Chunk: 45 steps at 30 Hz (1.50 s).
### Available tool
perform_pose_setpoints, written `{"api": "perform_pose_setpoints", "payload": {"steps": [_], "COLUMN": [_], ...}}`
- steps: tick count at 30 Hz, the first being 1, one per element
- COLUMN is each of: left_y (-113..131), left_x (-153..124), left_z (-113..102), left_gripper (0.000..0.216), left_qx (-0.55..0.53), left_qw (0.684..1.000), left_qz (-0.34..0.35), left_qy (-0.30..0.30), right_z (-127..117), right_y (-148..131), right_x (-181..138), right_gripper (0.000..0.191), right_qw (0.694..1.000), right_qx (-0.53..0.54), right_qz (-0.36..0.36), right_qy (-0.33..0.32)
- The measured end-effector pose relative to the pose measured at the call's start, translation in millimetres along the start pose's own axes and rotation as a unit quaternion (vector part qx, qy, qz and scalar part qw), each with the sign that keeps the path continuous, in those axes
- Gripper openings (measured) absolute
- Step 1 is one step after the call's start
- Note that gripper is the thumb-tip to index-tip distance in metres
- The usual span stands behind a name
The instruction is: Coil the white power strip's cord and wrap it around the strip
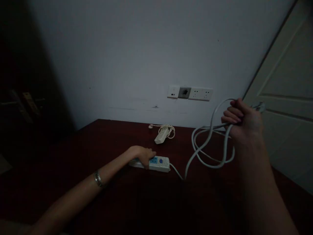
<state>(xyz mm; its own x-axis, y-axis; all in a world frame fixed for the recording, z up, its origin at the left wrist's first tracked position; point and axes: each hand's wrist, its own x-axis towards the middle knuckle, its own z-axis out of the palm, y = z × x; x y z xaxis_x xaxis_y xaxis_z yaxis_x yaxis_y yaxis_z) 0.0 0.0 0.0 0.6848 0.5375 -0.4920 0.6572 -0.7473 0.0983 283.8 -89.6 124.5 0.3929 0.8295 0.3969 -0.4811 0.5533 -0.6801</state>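
Observation:
A white power strip with blue sockets lies on the dark red table. My left hand is wrapped over its middle, the thumb on the near side hard to make out. From the strip's right end runs a grey-white power cord, which rises in loose loops to my right hand. The fingers there are closed round the gathered cord, held above the table at the right. Just behind that fist sticks out what looks like the plug, partly hidden by the hand.
Farther back on the table lies a second power strip, its cord bundled and its plug to the left. Wall sockets and a grey network outlet sit above the table. At the right stands a pale panelled door.

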Motion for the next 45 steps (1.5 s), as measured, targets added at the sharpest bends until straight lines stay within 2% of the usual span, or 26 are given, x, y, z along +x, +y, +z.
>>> {"api": "perform_pose_setpoints", "payload": {"steps": [4, 6, 8, 10, 12, 15, 17, 18, 20, 23, 25, 28, 31, 33, 35, 37, 39, 42, 43, 45], "left_y": [1, 3, 10, 21, 34, 49, 50, 48, 41, 26, 18, 15, 20, 24, 30, 36, 45, 59, 63, 70], "left_x": [-9, -19, -30, -40, -46, -52, -55, -58, -64, -69, -68, -58, -46, -41, -37, -35, -31, -21, -17, -10], "left_z": [-5, -11, -18, -28, -37, -54, -66, -70, -78, -81, -81, -79, -77, -75, -72, -69, -64, -55, -52, -48], "left_gripper": [0.083, 0.091, 0.094, 0.084, 0.079, 0.073, 0.076, 0.080, 0.088, 0.088, 0.082, 0.076, 0.088, 0.099, 0.105, 0.103, 0.090, 0.067, 0.062, 0.056], "left_qx": [0.006, -0.024, -0.093, -0.183, -0.253, -0.296, -0.285, -0.275, -0.258, -0.270, -0.307, -0.381, -0.449, -0.492, -0.528, -0.540, -0.520, -0.481, -0.486, -0.520], "left_qw": [1.000, 0.999, 0.986, 0.948, 0.909, 0.855, 0.821, 0.813, 0.817, 0.860, 0.871, 0.859, 0.841, 0.818, 0.786, 0.759, 0.756, 0.773, 0.771, 0.755], "left_qz": [-0.007, 0.027, 0.094, 0.142, 0.177, 0.187, 0.174, 0.178, 0.205, 0.254, 0.273, 0.268, 0.235, 0.235, 0.267, 0.312, 0.321, 0.263, 0.250, 0.260], "left_qy": [-0.023, 0.008, 0.103, 0.217, 0.280, 0.383, 0.463, 0.482, 0.473, 0.352, 0.269, 0.214, 0.190, 0.182, 0.177, 0.189, 0.235, 0.319, 0.327, 0.303], "right_z": [14, 22, 30, 38, 47, 61, 68, 71, 74, 75, 75, 78, 80, 78, 71, 62, 55, 53, 55, 62], "right_y": [-2, 0, 6, 16, 30, 53, 65, 69, 75, 76, 74, 70, 65, 62, 60, 60, 61, 67, 69, 75], "right_x": [-10, -16, -20, -24, -28, -34, -38, -39, -42, -46, -48, -51, -49, -43, -34, -24, -16, -12, -13, -17], "right_gripper": [0.041, 0.043, 0.037, 0.027, 0.021, 0.023, 0.027, 0.029, 0.030, 0.029, 0.030, 0.032, 0.033, 0.033, 0.033, 0.033, 0.034, 0.032, 0.031, 0.030], "right_qw": [0.998, 0.994, 0.989, 0.979, 0.963, 0.928, 0.899, 0.886, 0.867, 0.849, 0.842, 0.859, 0.904, 0.920, 0.921, 0.912, 0.899, 0.901, 0.910, 0.931], "right_qx": [-0.016, -0.020, -0.023, -0.033, -0.046, -0.062, -0.080, -0.090, -0.108, -0.132, -0.148, -0.173, -0.225, -0.285, -0.347, -0.388, -0.411, -0.397, -0.377, -0.329], "right_qz": [0.045, 0.075, 0.102, 0.132, 0.170, 0.237, 0.269, 0.276, 0.270, 0.246, 0.234, 0.201, 0.113, 0.037, -0.038, -0.104, -0.148, -0.175, -0.174, -0.155], "right_qy": [-0.046, -0.073, -0.108, -0.152, -0.203, -0.281, -0.335, -0.361, -0.406, -0.449, -0.462, -0.438, -0.347, -0.266, -0.174, -0.089, -0.035, -0.011, -0.014, -0.026]}}
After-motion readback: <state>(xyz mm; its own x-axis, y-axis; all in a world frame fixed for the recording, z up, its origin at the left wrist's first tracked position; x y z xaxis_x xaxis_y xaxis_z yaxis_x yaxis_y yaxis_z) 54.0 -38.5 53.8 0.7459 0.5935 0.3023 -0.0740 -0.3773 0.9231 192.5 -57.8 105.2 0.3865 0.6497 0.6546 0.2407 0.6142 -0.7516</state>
